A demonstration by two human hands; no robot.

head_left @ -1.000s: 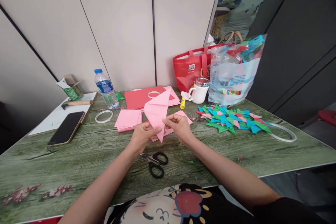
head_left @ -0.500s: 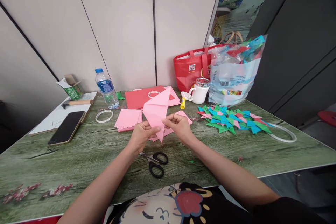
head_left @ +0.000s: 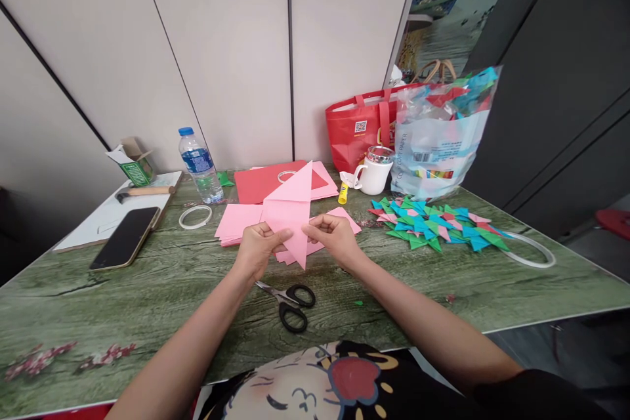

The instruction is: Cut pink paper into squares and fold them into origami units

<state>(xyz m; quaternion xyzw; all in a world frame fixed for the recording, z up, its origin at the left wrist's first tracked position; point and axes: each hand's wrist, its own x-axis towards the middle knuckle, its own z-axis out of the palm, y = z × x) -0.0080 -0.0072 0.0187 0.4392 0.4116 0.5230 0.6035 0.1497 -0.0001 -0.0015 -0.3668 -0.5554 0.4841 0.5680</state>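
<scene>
A pink sheet of paper (head_left: 291, 200), creased and folded to pointed corners, is held up above the table between both hands. My left hand (head_left: 258, 246) pinches its left side low down, thumb across the front. On the right edge, my right hand (head_left: 335, 236) grips it between thumb and fingers. Behind the hands lie a stack of pink squares (head_left: 239, 220) on the left and more pink paper (head_left: 344, 215) on the right, partly covered. Black-handled scissors (head_left: 290, 305) rest on the table in front, close to my left wrist.
Folded coloured paper pieces (head_left: 433, 223) are heaped at right beside a large white ring (head_left: 536, 251). Further back stand a water bottle (head_left: 199, 167), a white mug (head_left: 377, 172), a glue stick (head_left: 343, 193) and a plastic bag (head_left: 433, 144). A phone (head_left: 126, 239) and hammer (head_left: 145, 191) lie left.
The pink sheet has shifted slightly left and turned a little, its upper tip now further left. My left hand has moved slightly left and up along the sheet; my right hand is nearly still.
</scene>
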